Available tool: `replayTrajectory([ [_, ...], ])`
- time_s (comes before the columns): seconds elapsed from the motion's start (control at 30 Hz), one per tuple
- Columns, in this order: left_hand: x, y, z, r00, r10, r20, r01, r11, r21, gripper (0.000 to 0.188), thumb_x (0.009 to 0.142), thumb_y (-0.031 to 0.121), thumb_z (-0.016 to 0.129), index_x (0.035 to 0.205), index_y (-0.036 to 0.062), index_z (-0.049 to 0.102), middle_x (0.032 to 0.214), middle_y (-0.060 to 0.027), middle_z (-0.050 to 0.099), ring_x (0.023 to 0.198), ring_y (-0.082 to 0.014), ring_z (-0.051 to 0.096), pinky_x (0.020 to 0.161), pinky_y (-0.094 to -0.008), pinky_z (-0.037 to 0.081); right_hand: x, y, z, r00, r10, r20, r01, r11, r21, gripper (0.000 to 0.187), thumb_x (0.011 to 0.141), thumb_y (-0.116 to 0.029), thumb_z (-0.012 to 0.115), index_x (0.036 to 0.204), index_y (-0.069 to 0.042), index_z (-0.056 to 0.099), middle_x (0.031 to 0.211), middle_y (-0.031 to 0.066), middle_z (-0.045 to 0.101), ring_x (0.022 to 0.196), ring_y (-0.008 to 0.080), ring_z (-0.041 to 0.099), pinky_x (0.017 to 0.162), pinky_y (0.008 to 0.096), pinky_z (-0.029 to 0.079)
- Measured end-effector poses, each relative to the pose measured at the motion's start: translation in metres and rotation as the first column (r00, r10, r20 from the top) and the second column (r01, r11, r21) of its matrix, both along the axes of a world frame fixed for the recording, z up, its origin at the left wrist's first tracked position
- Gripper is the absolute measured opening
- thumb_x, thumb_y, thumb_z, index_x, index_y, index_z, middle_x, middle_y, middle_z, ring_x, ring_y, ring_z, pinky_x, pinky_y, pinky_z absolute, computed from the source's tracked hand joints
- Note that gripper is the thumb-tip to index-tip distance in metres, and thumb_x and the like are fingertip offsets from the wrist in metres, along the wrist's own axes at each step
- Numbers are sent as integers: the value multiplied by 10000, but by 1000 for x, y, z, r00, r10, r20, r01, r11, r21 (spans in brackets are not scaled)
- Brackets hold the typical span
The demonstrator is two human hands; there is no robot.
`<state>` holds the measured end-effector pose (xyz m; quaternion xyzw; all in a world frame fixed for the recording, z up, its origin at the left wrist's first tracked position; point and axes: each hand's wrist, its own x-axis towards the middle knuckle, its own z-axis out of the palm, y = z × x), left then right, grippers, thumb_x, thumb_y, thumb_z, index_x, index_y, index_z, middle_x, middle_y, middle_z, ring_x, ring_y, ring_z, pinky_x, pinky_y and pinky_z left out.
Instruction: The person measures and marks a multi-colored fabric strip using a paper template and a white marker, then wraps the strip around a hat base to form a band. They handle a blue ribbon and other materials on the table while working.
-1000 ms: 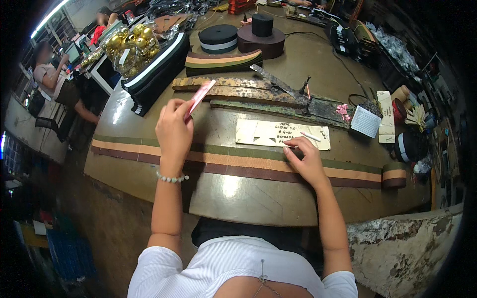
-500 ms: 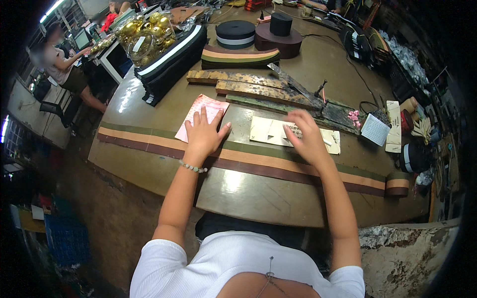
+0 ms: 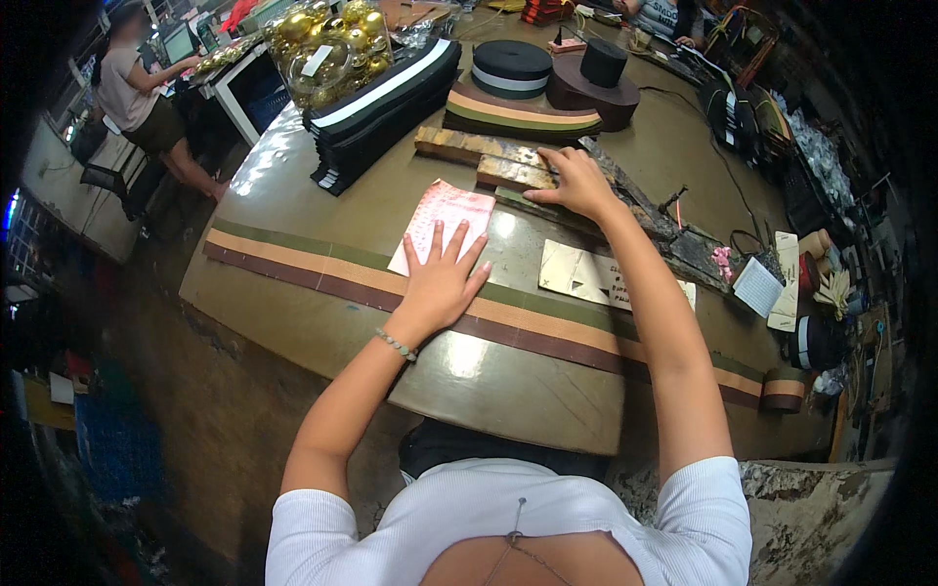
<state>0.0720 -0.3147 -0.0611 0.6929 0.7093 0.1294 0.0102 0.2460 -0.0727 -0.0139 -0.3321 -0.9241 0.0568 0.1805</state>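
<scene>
Head | left hand (image 3: 442,283) splayed, apparently steadying pink paper (image 3: 449,207) | right hand (image 3: 578,184) 1 o'clock, at wooden bar (image 3: 510,173), grip unclear | next: likely firm grasp

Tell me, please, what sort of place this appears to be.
Probably a workshop handling strap material: a long striped strip lies across the worktable, with a banded black roll and a stack of striped pieces beyond it.
</scene>
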Motion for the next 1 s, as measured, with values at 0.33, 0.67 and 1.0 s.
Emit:
replayTrajectory([
  [0.33,20,27,3,1000,20,23,-19,999,-50,619,986,525,366,1500,179,355,1591,-137,238,1463,-442,149,1087,-733,47,7,1,26,994,-11,-106,11,1000,6,875,647,-616,793,1296,-60,604,1169,204,617,1116,371,557,965,446,447],
  [0.67,41,37,-6,997,72,-14,-72,997,6,635,978,546,369,1494,174,376,1593,-130,236,1455,-465,138,1104,-708,48,2,-5,1,997,-15,-73,16,1000,20,841,646,-603,795,1279,-76,626,1133,154,624,1094,316,558,954,417,435],
  [1.0,39,20,7,983,-180,39,170,970,173,575,971,452,471,1466,163,415,1576,-147,262,1455,-444,172,1113,-696,73,19,-60,8,942,107,-319,-62,987,147,488,895,-349,671,1280,-61,586,1266,181,583,1206,363,529,1016,455,421],
])
